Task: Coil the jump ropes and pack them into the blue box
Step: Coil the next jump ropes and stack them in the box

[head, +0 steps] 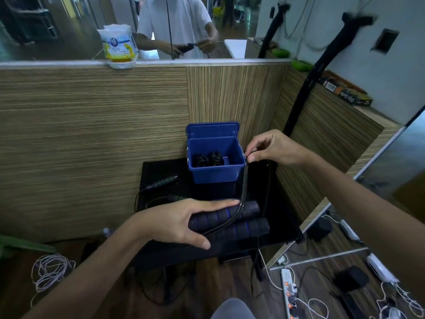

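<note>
My left hand (174,222) grips two black foam handles with blue rings (243,223), held side by side above the black table (282,217). A dark cord (244,187) rises from the handles to my right hand (271,147), which pinches it beside the right rim of the blue box (216,172). The box stands open with its lid up at the back of the table. Coiled black rope (208,158) lies inside it. A second jump rope with green-ringed black handles (164,180) lies on the table to the left of the box.
Wood-grain partition walls (92,134) close in the table at the back and right. A tissue pack (118,43) sits on the partition ledge, and a person in a white shirt (179,24) stands behind it. Power strips (291,293) and loose cables (50,271) lie on the floor.
</note>
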